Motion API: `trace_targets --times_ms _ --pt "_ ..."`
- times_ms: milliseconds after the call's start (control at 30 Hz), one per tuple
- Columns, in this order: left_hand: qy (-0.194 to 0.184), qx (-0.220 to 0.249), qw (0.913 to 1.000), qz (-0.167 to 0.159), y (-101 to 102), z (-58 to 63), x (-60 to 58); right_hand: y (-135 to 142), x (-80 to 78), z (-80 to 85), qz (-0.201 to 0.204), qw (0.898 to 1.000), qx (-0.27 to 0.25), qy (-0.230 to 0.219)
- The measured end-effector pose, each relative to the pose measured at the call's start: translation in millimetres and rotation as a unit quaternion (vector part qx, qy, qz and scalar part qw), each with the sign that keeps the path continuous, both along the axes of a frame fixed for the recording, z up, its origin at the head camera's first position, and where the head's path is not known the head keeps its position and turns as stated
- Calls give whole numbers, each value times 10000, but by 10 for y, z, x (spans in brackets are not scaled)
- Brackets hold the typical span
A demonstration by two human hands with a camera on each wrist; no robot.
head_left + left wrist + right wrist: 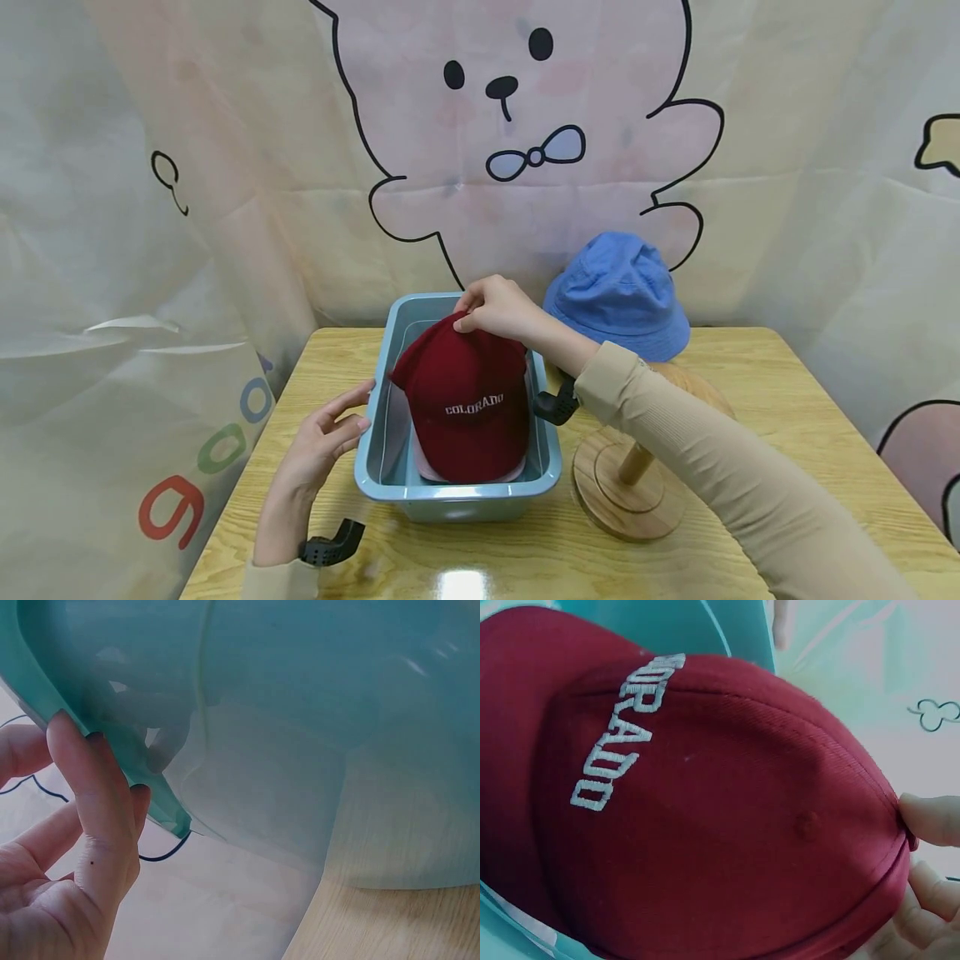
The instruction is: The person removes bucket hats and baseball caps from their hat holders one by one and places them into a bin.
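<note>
My right hand (498, 308) pinches the dark red baseball cap (468, 442) by its far edge, thumb on the near side. White letters reading COLORADO run across the cap's front, and its brim points toward me inside the light blue plastic bin (457, 492). In the right wrist view the thumb (934, 819) presses the cloth against the fingers below. My left hand (318, 442) is at the bin's left side, its fingertips touching the rim, with the fingers loosely bent in the left wrist view. Something pale pink (429, 467) shows under the cap, mostly hidden.
Right of the bin, a blue bucket hat (618, 292) sits on top of a wooden stand (626, 500), partly behind my right forearm. All stand on a wood-grain table (345, 367). A printed cloth (300, 208) with a cartoon bear hangs behind it.
</note>
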State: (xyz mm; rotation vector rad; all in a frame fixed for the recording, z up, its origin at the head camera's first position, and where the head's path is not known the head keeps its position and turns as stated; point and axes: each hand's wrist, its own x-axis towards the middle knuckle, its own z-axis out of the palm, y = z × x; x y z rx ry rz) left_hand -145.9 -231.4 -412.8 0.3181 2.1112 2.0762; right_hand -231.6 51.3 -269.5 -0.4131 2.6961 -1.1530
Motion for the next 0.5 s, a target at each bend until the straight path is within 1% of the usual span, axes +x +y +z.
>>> trace_targets --times_ms 200,500 --pt "4 -85 10000 36 -4 8 3 -9 -122 -67 -82 9996 274 -44" --pt "25 -52 10000 5 -1 -3 -4 88 -304 -212 -467 9956 815 -17"
